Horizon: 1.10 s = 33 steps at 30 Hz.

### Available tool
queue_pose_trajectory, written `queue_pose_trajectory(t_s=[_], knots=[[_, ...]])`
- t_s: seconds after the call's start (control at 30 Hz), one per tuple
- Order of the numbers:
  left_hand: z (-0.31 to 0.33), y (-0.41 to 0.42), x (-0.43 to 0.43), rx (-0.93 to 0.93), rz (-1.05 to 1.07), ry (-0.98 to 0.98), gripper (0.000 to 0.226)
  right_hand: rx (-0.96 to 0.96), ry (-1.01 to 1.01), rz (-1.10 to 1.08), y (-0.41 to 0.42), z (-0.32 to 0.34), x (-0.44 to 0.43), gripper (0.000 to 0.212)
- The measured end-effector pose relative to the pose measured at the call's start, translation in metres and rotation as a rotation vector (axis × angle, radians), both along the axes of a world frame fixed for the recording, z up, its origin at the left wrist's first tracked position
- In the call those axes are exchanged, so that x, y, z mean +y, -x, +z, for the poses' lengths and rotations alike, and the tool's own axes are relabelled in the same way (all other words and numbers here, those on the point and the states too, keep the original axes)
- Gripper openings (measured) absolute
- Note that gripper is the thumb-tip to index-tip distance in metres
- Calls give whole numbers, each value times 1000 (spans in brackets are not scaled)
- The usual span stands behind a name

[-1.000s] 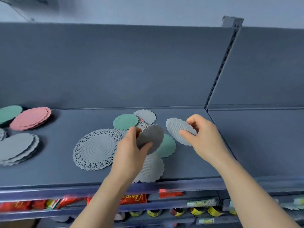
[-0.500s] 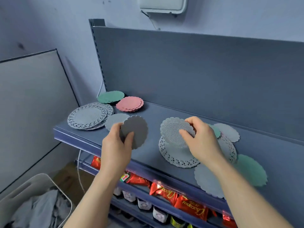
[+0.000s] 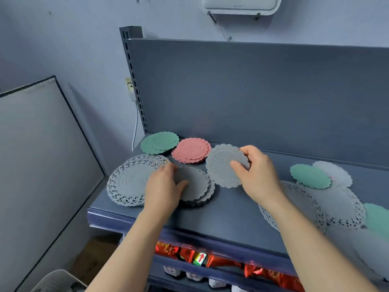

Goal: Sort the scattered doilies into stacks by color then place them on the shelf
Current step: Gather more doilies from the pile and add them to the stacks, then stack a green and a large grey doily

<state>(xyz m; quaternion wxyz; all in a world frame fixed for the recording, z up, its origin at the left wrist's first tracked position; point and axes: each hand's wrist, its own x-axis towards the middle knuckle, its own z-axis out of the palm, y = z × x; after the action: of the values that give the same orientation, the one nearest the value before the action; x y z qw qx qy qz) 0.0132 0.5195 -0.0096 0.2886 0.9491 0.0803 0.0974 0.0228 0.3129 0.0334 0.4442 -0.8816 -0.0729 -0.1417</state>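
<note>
Lowered since earlier, the left hand pinches a small dark-grey scalloped paper doily onto the grey stack. The right hand keeps its grip pinched on a ribbed light-grey scalloped doily.

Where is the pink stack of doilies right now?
Head view: the pink stack lies at the back left of the shelf, between the green stack and the grey doily that the right hand holds.

Doily stacks on grey-blue shelf
</note>
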Motion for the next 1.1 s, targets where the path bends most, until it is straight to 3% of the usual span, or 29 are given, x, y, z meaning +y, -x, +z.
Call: queue_pose_trajectory(t_s=[0.17, 0.33, 0.63, 0.8, 1.1], knots=[[-10, -4, 12, -50, -66, -228, 44, 66, -19, -28, -6, -9, 20, 14], [-4, -1, 27, -149, -94, -106, 24, 191, -31, 33, -14, -19, 43, 24], [5, 10, 34, -295, -172, -142, 29, 264, 328, 67, -16, -41, 61, 49], [8, 6, 8, -339, -269, -185, 27, 189, 379, -10, 3, -36, 28, 54], [14, -3, -121, -310, -541, -317, 22, 200, 519, -246, 51, -22, -100, 49]])
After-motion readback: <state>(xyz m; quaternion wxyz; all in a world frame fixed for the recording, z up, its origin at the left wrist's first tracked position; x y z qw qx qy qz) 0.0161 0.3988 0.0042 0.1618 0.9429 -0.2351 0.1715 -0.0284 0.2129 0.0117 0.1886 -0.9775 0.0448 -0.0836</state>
